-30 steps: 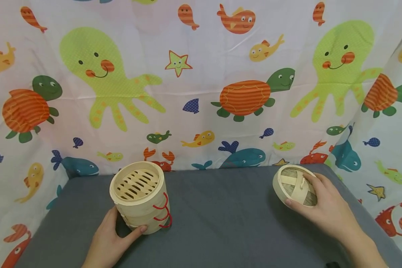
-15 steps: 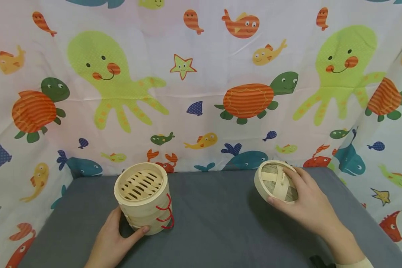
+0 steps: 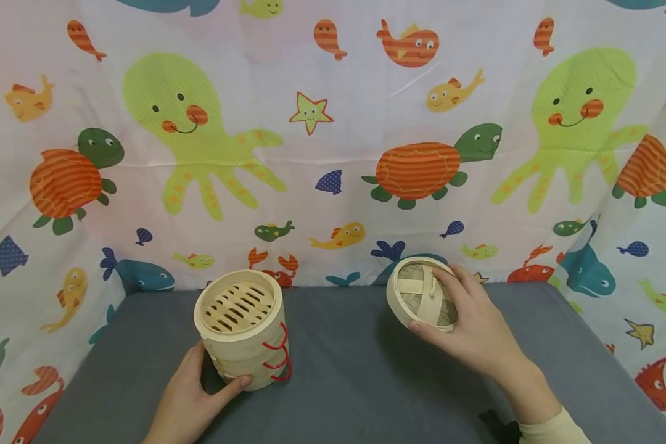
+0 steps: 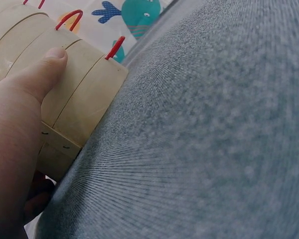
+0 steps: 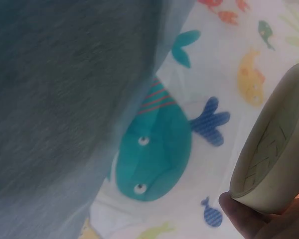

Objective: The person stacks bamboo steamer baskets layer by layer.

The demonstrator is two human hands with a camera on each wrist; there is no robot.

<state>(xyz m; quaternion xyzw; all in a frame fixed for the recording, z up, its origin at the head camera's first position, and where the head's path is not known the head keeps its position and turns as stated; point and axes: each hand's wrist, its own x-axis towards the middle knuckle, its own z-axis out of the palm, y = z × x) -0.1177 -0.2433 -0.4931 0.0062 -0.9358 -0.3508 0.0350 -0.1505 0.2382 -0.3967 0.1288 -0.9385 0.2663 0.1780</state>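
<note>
A round bamboo steamer [image 3: 244, 345] with a slatted top and red loops on its right side stands on the grey cloth, left of the middle. My left hand [image 3: 191, 394] grips its lower left side, thumb across the front; the left wrist view shows the thumb lying on the stacked tiers [image 4: 84, 84]. Off to the right, my right hand [image 3: 477, 327] holds the steamer's lid [image 3: 424, 293] by its edge, tilted and raised above the cloth. The lid has crossed bamboo strips and a small loop on top. Its woven underside [image 5: 269, 149] shows in the right wrist view.
The grey cloth [image 3: 333, 382] covers the table. Behind it and along both sides hangs a white curtain [image 3: 344, 74] printed with sea animals. A small black object [image 3: 499, 425] lies near the right wrist at the front.
My right hand has carried the lid leftward, closer to the steamer. The left hand keeps its grip on the steamer, while the whole head view has shifted slightly.
</note>
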